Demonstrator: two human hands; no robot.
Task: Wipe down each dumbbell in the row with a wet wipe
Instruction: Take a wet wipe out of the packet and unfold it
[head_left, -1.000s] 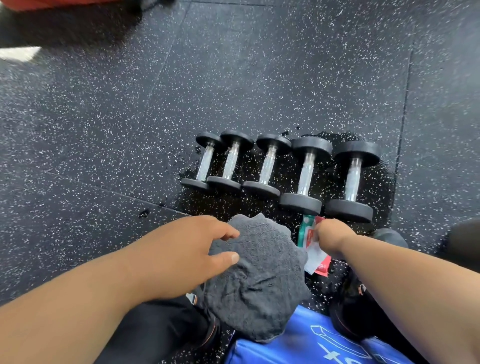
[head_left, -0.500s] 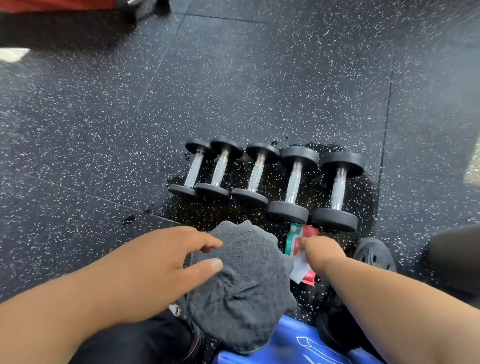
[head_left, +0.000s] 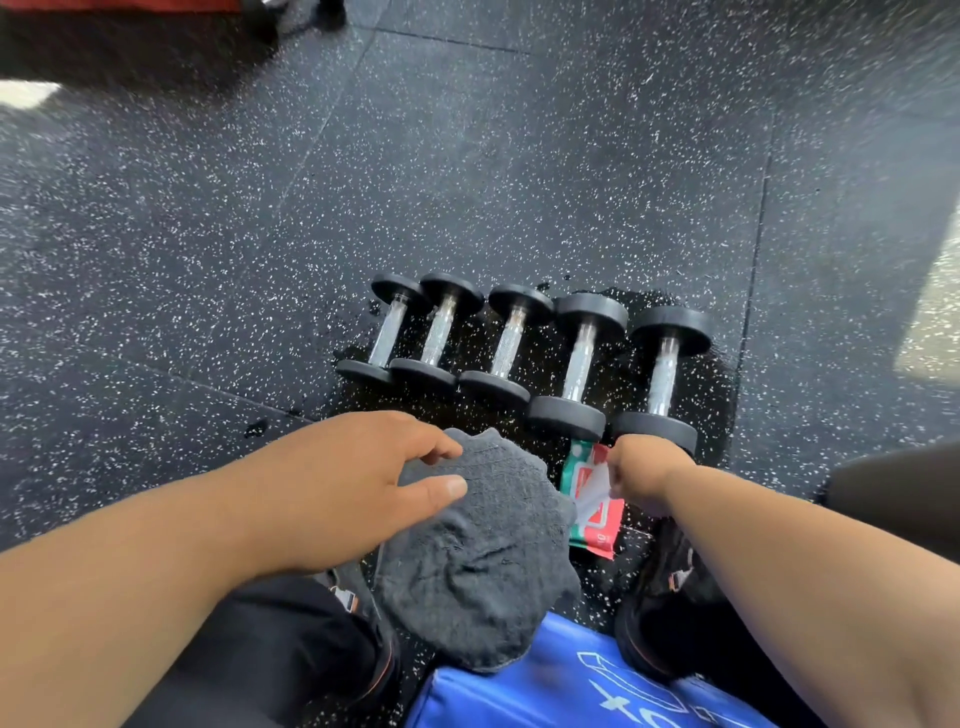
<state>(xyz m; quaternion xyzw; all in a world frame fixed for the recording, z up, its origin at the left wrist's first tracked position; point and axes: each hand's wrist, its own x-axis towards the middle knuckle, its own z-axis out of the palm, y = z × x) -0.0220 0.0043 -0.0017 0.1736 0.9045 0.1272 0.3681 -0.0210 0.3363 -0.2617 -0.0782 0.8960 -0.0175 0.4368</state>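
Note:
Several black dumbbells with chrome handles lie side by side on the speckled floor, from the smallest dumbbell (head_left: 387, 330) on the left to the largest dumbbell (head_left: 662, 376) on the right. In front of them lies a red, green and white wet wipe pack (head_left: 589, 512). My right hand (head_left: 641, 475) is at the pack's top, fingers curled and pinching a white wipe at its opening. My left hand (head_left: 337, 488) hovers with relaxed fingers over the edge of a dark grey cloth (head_left: 483, 566).
A blue pad (head_left: 561, 686) lies at the bottom under the cloth. My black shoes (head_left: 660, 613) stand either side of it. The floor around the dumbbells looks wet. Red equipment (head_left: 119, 5) sits at the far top left.
The view has shifted slightly, so the dumbbells sit a little lower in frame. My right hand has closed on the white wipe at the pack. My left hand has barely moved.

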